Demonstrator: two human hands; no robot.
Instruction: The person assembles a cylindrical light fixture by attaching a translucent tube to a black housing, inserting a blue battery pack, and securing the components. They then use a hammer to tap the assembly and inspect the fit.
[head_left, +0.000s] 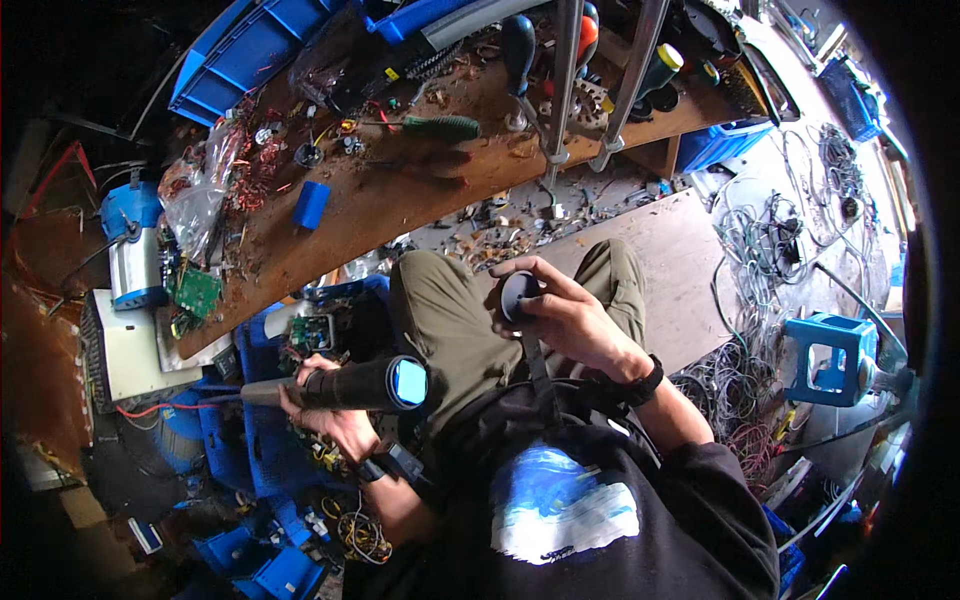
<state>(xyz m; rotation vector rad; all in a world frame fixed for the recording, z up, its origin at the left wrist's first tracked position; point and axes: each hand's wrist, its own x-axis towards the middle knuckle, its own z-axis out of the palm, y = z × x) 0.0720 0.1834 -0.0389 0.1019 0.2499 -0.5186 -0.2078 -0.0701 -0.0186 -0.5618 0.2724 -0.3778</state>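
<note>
My left hand (342,428) is wrapped round a thick black tube (345,384) held level above the blue bins at my left. A light-blue square shows in the tube's near-right end, and a greyish narrower part runs out leftward. Above my lap, my right hand (580,318) grips a round dark disc, like a cap (518,297), between thumb and fingers. The disc and the tube are apart. A dark strap or strip (537,375) hangs below the disc; whether it joins the disc I cannot tell.
The brown workbench (400,205) ahead carries a green-handled screwdriver (440,127), a blue cylinder (312,205) and copper scraps. Two metal bars (565,80) stand at its right. Blue bins (265,440) with electronic parts lie left, tangled cables (745,345) and a blue stool (830,358) right.
</note>
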